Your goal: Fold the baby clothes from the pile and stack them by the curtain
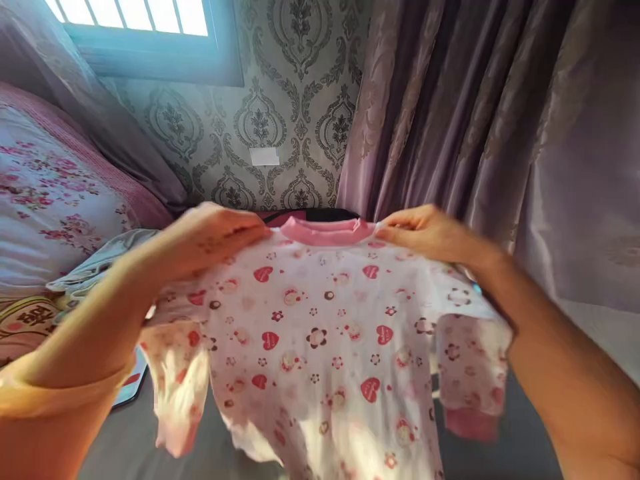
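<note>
A white long-sleeved child's shirt (320,313) with hearts, flowers and small figures hangs spread out in front of me. It has a pink collar and pink cuffs. My left hand (220,230) pinches it at the shoulder just left of the collar. On the other side of the collar, my right hand (425,230) grips the opposite shoulder between thumb and fingers. Both sleeves dangle below my forearms, and the shirt's lower hem runs out of view at the bottom.
Folded clothes (107,263) lie on the left beside a floral pillow (60,207). Beneath the shirt is a dark grey surface (125,440). Purple curtains (450,120) hang on the right, and a patterned wall (300,107) with a barred window (145,40) stands behind.
</note>
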{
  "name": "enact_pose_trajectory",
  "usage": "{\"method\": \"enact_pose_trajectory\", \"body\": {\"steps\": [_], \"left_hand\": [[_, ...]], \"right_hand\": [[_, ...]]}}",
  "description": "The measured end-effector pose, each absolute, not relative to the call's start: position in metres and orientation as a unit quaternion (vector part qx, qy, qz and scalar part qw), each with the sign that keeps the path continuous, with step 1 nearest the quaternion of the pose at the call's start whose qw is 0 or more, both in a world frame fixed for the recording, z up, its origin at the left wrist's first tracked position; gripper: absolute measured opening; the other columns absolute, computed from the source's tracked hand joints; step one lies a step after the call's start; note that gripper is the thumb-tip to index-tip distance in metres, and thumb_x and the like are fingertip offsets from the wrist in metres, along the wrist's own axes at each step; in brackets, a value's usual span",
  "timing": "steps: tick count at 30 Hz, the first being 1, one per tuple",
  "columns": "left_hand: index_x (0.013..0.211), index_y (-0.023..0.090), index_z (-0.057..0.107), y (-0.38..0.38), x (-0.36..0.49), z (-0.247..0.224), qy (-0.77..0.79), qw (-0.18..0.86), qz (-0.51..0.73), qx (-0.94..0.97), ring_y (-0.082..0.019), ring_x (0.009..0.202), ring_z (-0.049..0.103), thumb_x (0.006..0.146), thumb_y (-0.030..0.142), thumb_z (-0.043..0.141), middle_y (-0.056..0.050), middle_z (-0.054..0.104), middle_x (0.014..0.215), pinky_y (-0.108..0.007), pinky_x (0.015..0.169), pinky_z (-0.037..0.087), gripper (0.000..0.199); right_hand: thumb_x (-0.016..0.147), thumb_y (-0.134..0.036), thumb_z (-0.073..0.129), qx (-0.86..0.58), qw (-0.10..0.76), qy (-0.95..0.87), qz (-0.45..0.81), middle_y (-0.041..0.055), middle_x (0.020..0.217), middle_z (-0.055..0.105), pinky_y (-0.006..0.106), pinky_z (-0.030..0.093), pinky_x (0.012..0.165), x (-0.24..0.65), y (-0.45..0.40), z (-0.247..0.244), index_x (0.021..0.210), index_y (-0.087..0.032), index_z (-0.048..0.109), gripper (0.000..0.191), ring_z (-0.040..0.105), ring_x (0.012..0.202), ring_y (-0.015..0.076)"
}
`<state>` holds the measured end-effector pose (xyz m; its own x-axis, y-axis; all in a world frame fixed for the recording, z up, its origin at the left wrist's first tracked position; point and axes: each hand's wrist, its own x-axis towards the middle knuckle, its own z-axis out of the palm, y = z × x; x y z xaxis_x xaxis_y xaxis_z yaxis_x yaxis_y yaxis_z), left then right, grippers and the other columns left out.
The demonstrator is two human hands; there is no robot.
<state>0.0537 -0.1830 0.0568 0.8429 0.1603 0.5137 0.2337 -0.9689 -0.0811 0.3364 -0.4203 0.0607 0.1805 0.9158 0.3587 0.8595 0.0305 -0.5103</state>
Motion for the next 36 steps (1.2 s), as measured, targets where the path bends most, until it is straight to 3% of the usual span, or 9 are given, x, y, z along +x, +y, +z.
{"method": "enact_pose_trajectory", "body": {"steps": [3,6,11,18,36], "left_hand": [[0.095,0.022,0.072,-0.158,0.088,-0.012,-0.133,-0.021,-0.115,-0.984,-0.01,0.065,0.062,0.096,0.047,0.037,-0.001,0.072,0.081,-0.019,0.059,0.041,0.043],[0.096,0.022,0.071,-0.142,0.119,-0.089,-0.176,-0.029,-0.042,-0.983,-0.018,0.079,0.067,0.097,0.044,0.036,-0.006,0.074,0.092,-0.024,0.063,0.042,0.041],[0.099,0.027,0.067,-0.133,0.145,-0.168,-0.242,-0.031,0.015,-0.97,-0.021,0.085,0.068,0.099,0.044,0.032,-0.006,0.074,0.095,-0.026,0.069,0.043,0.039],[0.108,0.022,0.062,-0.115,0.157,-0.186,-0.233,-0.006,0.034,-0.972,-0.025,0.09,0.068,0.101,0.046,0.025,-0.011,0.072,0.099,-0.03,0.071,0.043,0.044],[0.108,0.021,0.059,-0.054,0.207,-0.182,-0.303,-0.015,0.009,-0.953,-0.026,0.098,0.066,0.1,0.041,0.027,-0.013,0.07,0.109,-0.032,0.075,0.043,0.039]], "right_hand": [[0.091,-0.054,0.052,-0.744,0.241,-0.619,0.076,0.0015,0.081,0.072,0.026,0.043,0.062,0.359,-0.391,0.0,0.09,-0.021,0.074,0.039,0.064,0.077,0.0182],[0.092,-0.045,0.053,-0.798,0.15,-0.58,0.059,0.0047,0.092,0.074,0.027,0.042,0.069,0.369,-0.369,-0.066,0.094,-0.023,0.074,0.031,0.065,0.086,0.0208],[0.099,-0.046,0.038,-0.838,0.057,-0.539,0.057,0.0078,0.093,0.072,0.032,0.042,0.074,0.364,-0.353,-0.136,0.099,-0.025,0.071,0.039,0.066,0.09,0.0233],[0.101,-0.045,0.036,-0.837,0.025,-0.545,0.048,0.0062,0.098,0.072,0.031,0.043,0.075,0.375,-0.334,-0.16,0.105,-0.03,0.067,0.036,0.066,0.093,0.0227],[0.101,-0.041,0.036,-0.854,0.037,-0.519,0.0,0.0107,0.108,0.07,0.038,0.044,0.084,0.424,-0.25,-0.183,0.113,-0.026,0.064,0.034,0.064,0.101,0.0251]]}}
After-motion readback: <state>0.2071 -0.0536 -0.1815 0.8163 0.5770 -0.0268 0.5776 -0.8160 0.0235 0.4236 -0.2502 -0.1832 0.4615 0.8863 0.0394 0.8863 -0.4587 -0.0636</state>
